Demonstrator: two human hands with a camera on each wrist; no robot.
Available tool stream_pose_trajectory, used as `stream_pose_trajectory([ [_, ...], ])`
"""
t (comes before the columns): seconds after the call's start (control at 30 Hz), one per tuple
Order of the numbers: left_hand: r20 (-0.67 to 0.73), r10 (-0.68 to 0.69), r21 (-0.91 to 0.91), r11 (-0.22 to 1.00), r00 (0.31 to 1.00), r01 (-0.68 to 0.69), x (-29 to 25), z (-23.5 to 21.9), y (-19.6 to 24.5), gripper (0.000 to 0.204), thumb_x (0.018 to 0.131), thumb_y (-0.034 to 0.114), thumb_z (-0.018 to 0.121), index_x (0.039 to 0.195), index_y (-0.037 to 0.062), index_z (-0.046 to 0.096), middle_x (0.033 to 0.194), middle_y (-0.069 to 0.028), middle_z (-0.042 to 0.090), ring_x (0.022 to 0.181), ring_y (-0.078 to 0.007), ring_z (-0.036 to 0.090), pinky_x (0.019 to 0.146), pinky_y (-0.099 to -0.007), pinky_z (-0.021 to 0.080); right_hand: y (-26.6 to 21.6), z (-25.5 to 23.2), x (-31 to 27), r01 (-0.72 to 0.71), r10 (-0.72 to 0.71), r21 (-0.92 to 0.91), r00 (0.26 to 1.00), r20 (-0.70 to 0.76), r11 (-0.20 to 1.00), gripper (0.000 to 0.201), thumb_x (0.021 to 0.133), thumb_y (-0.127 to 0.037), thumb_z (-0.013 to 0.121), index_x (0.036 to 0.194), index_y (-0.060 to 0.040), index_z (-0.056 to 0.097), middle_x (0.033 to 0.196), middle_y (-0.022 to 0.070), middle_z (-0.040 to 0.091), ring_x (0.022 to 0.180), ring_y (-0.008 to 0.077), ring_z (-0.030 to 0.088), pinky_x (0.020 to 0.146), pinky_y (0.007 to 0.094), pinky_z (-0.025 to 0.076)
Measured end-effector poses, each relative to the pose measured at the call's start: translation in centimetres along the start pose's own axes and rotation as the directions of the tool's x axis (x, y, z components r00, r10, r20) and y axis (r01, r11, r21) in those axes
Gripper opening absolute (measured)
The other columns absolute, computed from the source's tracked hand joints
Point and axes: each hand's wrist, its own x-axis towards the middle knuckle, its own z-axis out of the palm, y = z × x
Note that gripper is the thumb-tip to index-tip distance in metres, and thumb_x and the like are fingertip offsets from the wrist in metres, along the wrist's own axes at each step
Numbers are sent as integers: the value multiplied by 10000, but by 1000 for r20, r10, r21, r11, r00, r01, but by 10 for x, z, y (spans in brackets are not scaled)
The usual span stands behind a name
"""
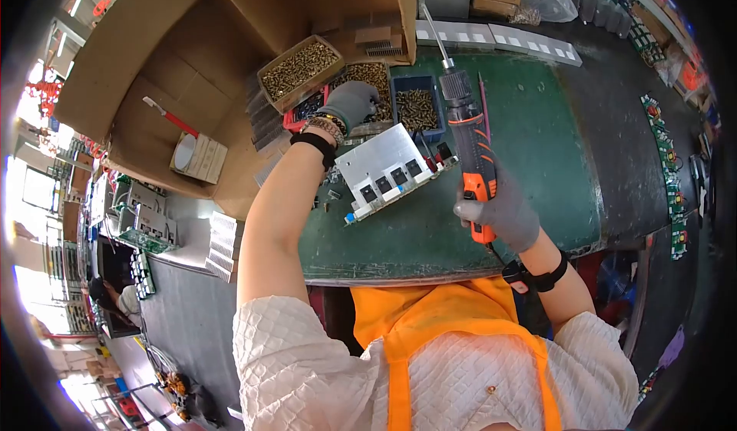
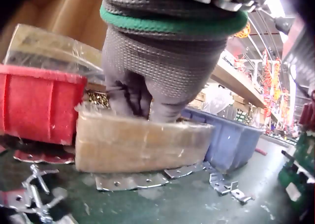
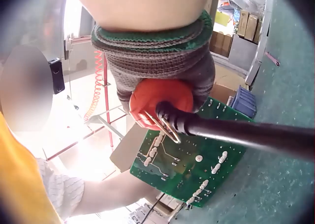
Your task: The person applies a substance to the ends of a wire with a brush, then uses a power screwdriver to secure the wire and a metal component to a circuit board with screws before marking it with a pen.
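Note:
My gloved left hand (image 1: pixel 354 104) reaches down into a small cardboard box (image 2: pixel 142 148) of brass-coloured screws (image 1: pixel 367 71). The box wall hides its fingertips in the left wrist view, so I cannot tell whether they pinch a screw. In my gloved right hand (image 1: pixel 508 212) I grip an orange and black electric screwdriver (image 1: pixel 470 143), its long bit pointing up and away. Between the hands lies a circuit board (image 3: pixel 197 157) with a silver metal heatsink plate (image 1: pixel 380 158) and black components along it. The right wrist view shows the board's green soldered underside.
A blue bin (image 2: pixel 231 140) of screws stands right of the small box, a red bin (image 2: pixel 44 106) left. Another screw-filled carton (image 1: pixel 268 85) sits behind. Metal brackets (image 2: pixel 130 181) lie in front. A large carton (image 1: pixel 192 62) encloses the left back; a grey metal strip (image 1: pixel 530 41) lies behind.

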Motion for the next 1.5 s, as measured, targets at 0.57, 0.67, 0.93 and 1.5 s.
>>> stream_pose_trajectory([
  [0.57,-214,-246,-274,944,945,183,-27,-66,-5,354,872,390,686,945,47,735,797,-124,710,752,-265,685,695,-373,532,-24,-8,5,15,-2,-160,997,81,987,831,687,-92,820,1396,-41,390,809,16,577,629,120,569,555,289,487],
  [0.67,-239,-294,-816,577,925,-27,-35,-74,9,298,928,338,652,913,47,717,647,-34,622,586,-125,555,587,-294,462,-12,-16,9,31,-22,-197,999,49,980,834,696,-100,801,1410,-49,373,794,22,575,591,117,554,508,276,461],
  [0.93,-235,-321,-968,-4,917,-249,-45,-114,60,292,948,271,642,835,6,691,735,-77,679,576,-131,619,508,-243,485,-6,-23,18,174,-151,-240,982,113,955,758,711,-102,700,1398,-46,382,774,42,559,574,136,567,502,271,488],
  [1.5,-225,-366,-968,-23,903,-250,-46,-132,59,248,929,189,661,824,-33,691,693,-103,693,497,-153,626,448,-250,498,-12,-25,21,161,-131,-339,985,112,927,703,722,-74,671,1373,-27,409,794,45,566,583,129,561,513,274,485],
])
